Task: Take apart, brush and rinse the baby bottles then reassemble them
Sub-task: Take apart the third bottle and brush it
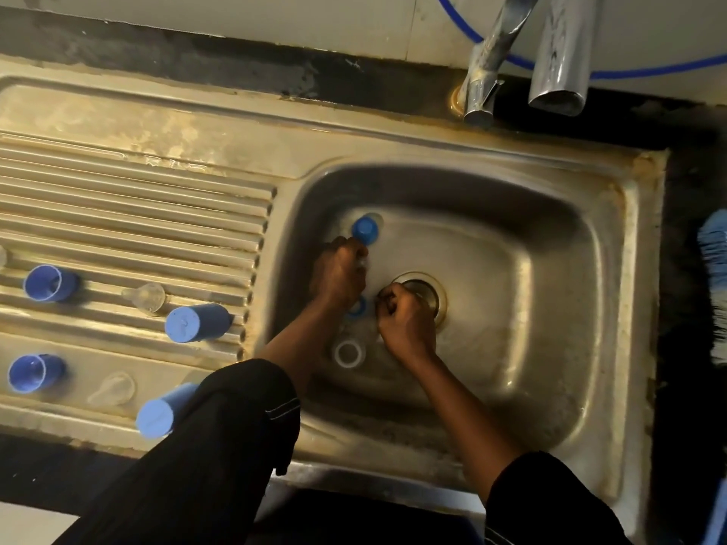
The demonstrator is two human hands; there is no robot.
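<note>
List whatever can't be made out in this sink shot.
All in the head view:
1. Whatever the right hand grips, if anything: hidden by its curled fingers.
2. The blue piece between the hands: mostly covered by the left hand, and blurred.
3. The brush: cut off by the right edge.
4. The nearest blue cap on the drainboard: partly behind the left sleeve.

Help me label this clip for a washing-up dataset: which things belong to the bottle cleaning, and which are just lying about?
Job: blue caps and clear teats on the draining board; blue cap, blue ring and white ring in the sink; brush; tap.

Lying about: blue hose behind the tap; dark counter.
</note>
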